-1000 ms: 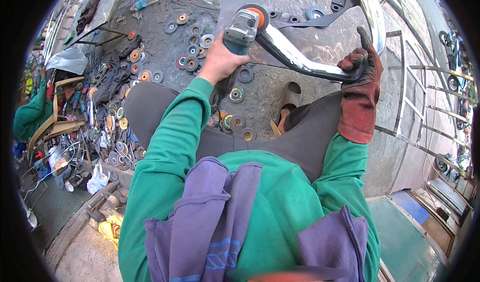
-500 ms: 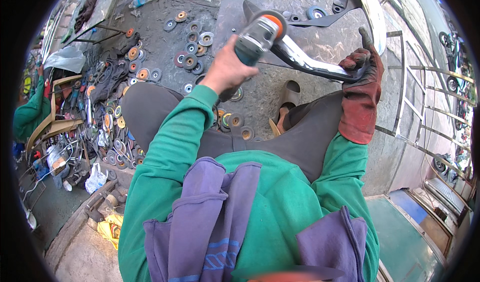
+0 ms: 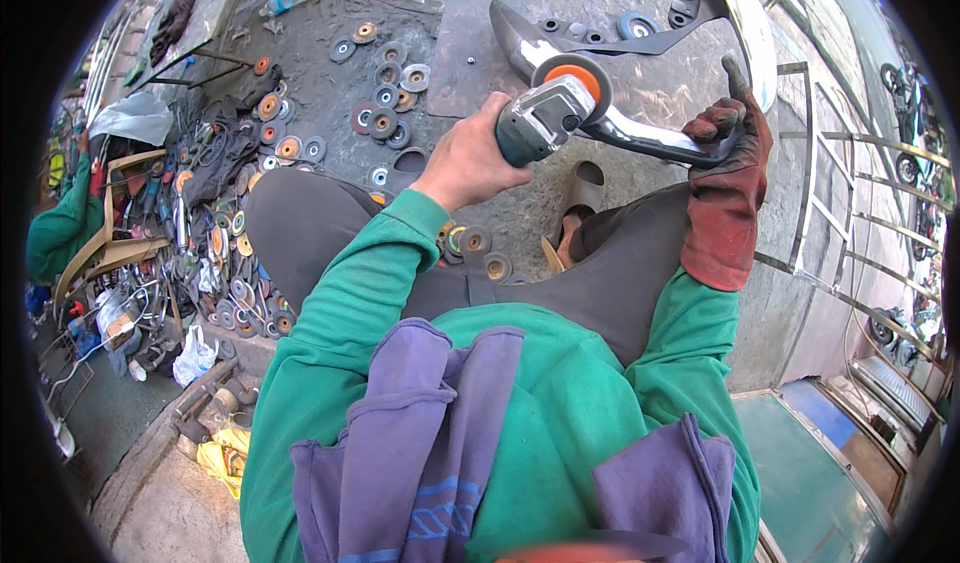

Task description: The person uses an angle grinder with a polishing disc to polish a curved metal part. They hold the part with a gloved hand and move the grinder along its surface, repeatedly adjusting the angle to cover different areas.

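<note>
My bare left hand [image 3: 470, 158] is closed round the body of an angle grinder [image 3: 545, 118]. The grinder's round disc, with an orange centre [image 3: 585, 75], lies over the near strip of a curved metal part [image 3: 640, 133]; whether disc and metal touch, I cannot tell. That part bends round at the right into a tall shiny section and has a dark pointed end at the left. On my right hand [image 3: 730, 128] is a dirty red work glove. Its fingers curl over the part's near right corner, with the thumb pointing up.
A flat metal sheet [image 3: 480, 53] lies under the part. Several used grinding discs [image 3: 383, 121] are strewn on the floor at the left, beside a heap of tools and rags. A metal frame [image 3: 800, 168] stands at the right. Another person's green sleeve [image 3: 62, 233] shows far left.
The grinder has moved right and slightly nearer along the strip, its disc turning more face-up. My right hand stays at the same corner of the part.
</note>
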Motion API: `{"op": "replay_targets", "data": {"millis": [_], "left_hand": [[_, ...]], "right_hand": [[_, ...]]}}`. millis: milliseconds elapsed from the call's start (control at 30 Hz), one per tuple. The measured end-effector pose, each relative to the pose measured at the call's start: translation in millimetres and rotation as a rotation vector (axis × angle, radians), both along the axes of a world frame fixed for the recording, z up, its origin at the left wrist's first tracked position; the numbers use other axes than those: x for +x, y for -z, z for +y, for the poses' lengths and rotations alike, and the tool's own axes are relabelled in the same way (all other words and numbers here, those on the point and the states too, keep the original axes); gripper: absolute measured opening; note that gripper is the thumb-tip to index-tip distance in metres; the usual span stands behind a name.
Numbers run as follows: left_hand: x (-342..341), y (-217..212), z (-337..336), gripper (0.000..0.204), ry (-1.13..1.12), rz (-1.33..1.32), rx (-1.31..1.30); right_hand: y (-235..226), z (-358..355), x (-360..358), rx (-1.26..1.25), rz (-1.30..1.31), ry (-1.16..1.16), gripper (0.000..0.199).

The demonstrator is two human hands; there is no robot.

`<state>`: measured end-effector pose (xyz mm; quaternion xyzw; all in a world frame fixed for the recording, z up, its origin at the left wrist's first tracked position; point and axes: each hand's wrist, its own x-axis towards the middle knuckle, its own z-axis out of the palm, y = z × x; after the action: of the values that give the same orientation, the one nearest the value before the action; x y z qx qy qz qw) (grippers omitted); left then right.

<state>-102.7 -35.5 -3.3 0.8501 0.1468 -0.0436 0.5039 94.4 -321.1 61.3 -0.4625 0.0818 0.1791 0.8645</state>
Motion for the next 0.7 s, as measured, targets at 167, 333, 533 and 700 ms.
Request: {"op": "replay_targets", "data": {"millis": [167,333,533,700], "left_hand": [[19.1,12.6,20.5,0.080,-0.152,-0.049,0.022],[39.6,24.3,45.1,0.072,-0.245,-0.136,-0.062],[26.9,14.3,29.6,0.076,-0.198,-0.111,-0.060],[13.2,12.4,21.9,0.076,-0.121,-0.104,-0.040]], "right_hand": [[2.4,-1.3,1.5,0.068,0.013,-0.018,0.049],[2.4,-1.2,2.5,0.046,0.016,-0.008,0.049],[2.0,-1.2,-0.4,0.065,-0.017,-0.039,0.049],[0.2,2.2,-3.2,0.058,0.000,0.019,0.052]]}}
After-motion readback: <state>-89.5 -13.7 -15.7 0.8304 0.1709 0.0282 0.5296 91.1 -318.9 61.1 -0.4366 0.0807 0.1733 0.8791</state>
